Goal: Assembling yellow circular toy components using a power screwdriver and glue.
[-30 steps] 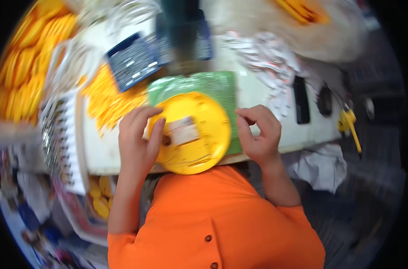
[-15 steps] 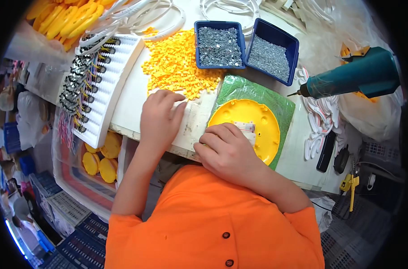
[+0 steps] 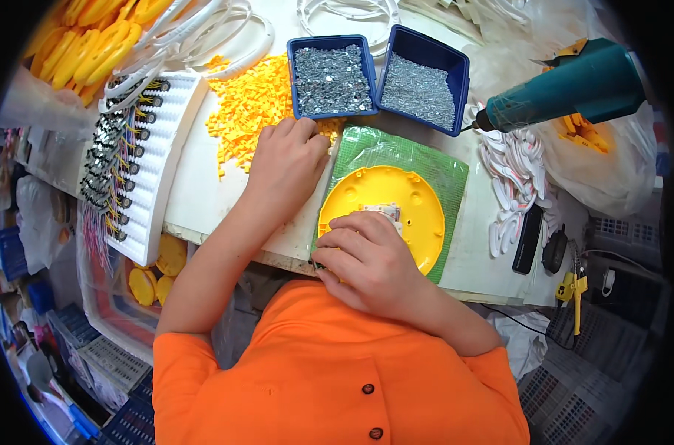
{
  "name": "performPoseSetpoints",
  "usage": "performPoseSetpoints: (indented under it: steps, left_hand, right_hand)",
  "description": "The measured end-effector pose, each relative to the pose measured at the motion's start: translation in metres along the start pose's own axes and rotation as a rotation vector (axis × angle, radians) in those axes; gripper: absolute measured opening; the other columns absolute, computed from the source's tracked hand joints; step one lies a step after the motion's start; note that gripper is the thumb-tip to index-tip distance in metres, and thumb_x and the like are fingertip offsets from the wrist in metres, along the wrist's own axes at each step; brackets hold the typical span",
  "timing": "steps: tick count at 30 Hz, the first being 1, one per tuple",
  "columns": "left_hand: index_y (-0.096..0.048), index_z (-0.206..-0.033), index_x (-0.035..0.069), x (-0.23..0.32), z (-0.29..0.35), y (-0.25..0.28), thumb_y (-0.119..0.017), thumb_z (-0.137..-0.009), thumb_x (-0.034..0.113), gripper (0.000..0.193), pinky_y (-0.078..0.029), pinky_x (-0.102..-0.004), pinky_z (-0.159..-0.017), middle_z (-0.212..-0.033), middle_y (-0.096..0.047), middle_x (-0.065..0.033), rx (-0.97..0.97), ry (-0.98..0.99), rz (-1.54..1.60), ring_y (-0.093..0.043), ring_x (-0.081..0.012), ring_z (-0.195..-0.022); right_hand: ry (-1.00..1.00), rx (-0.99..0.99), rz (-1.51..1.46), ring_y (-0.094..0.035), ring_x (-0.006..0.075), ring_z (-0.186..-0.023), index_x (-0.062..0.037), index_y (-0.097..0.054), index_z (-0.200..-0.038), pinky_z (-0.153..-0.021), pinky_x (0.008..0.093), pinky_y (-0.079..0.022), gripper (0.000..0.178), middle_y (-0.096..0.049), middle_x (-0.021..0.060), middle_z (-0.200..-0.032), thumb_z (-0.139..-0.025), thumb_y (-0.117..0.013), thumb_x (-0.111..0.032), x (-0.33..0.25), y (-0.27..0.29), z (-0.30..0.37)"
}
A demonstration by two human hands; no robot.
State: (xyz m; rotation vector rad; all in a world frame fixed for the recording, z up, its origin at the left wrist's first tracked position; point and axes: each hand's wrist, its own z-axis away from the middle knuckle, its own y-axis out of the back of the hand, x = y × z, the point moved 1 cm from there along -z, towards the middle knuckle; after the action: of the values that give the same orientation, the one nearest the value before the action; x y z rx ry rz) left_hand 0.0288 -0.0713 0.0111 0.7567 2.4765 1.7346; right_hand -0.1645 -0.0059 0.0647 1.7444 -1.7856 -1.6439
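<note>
Head view: toward the left end of the table point(image 3: 197, 194), a white foam tray point(image 3: 175, 141) with wired parts stands by the front edge. Right of it, the left hand point(image 3: 289, 159) is lowered, knuckles up, at the near right margin of the yellow clips point(image 3: 244, 111); its fingers lie close together, but the tips are hidden, so any pinch cannot be told. A clip is best lifted singly from the thin margin. The yellow round shell point(image 3: 424, 200) lies on the green mat point(image 3: 454, 185), near the middle of the table's front edge. The right hand point(image 3: 370, 256) covers the shell's near left part, fingers bent and slightly parted; whether they grip anything cannot be told. Light, even pressure should steady the shell without disturbing the white block point(image 3: 387, 211) within it.
</note>
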Motion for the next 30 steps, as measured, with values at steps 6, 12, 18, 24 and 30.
performPoseSetpoints:
  steps: [6, 12, 18, 24, 30]
  left_hand:
    - [-0.067, -0.087, 0.01, 0.002, -0.009, -0.003, -0.066, -0.085, 0.013, 0.004, -0.044, -0.0405, -0.079, -0.092, -0.059, -0.0039, 0.069, -0.006, -0.013, -0.06, -0.0239, -0.091]
    - [-0.063, -0.086, 0.013, 0.005, -0.008, -0.012, -0.063, -0.083, 0.012, 0.003, -0.041, -0.0385, -0.079, -0.092, -0.057, -0.0026, 0.012, 0.0, -0.225, -0.058, -0.0213, -0.09]
    - [-0.063, -0.089, 0.013, 0.009, -0.003, -0.007, -0.063, -0.084, 0.013, 0.005, -0.041, -0.0382, -0.082, -0.096, -0.059, -0.0019, 0.035, 0.053, -0.248, -0.06, -0.0205, -0.095]
    - [-0.068, -0.101, 0.009, 0.01, 0.015, 0.018, -0.07, -0.089, 0.009, 0.012, -0.046, -0.0392, -0.085, -0.1, -0.07, -0.0043, 0.129, 0.186, 0.136, -0.067, -0.0228, -0.096]
    - [-0.069, -0.121, 0.001, 0.028, 0.064, 0.039, -0.064, -0.099, 0.002, 0.022, -0.054, -0.0286, -0.085, -0.107, -0.074, -0.0101, 0.077, 0.656, 0.898, -0.069, -0.014, -0.103]
  right_hand:
    - [-0.005, 0.023, -0.03, -0.062, 0.0276, -0.107, -0.0092, -0.071, -0.098, -0.092, 0.0442, -0.051, 0.029, -0.066, 0.005, -0.105, -0.071, -0.081, -0.011, 0.002, -0.002, 0.005]
    - [-0.006, 0.037, -0.037, -0.061, 0.0277, -0.108, -0.0093, -0.071, -0.099, -0.092, 0.0445, -0.051, 0.03, -0.066, 0.0049, -0.106, -0.07, -0.081, -0.011, 0.005, -0.003, 0.005]
    - [-0.02, 0.061, -0.041, -0.061, 0.0278, -0.108, -0.0097, -0.071, -0.098, -0.093, 0.0458, -0.051, 0.029, -0.066, 0.0046, -0.106, -0.071, -0.082, -0.011, 0.003, 0.002, 0.004]
    - [-0.077, 0.082, -0.047, -0.062, 0.0287, -0.107, -0.0102, -0.071, -0.098, -0.093, 0.044, -0.05, 0.027, -0.068, 0.0045, -0.104, -0.073, -0.081, -0.011, 0.007, 0.005, 0.004]
    - [-0.175, 0.153, 0.004, -0.063, 0.0304, -0.106, -0.0107, -0.072, -0.098, -0.093, 0.0425, -0.048, 0.026, -0.07, 0.0044, -0.102, -0.074, -0.081, -0.01, 0.014, 0.008, -0.003]
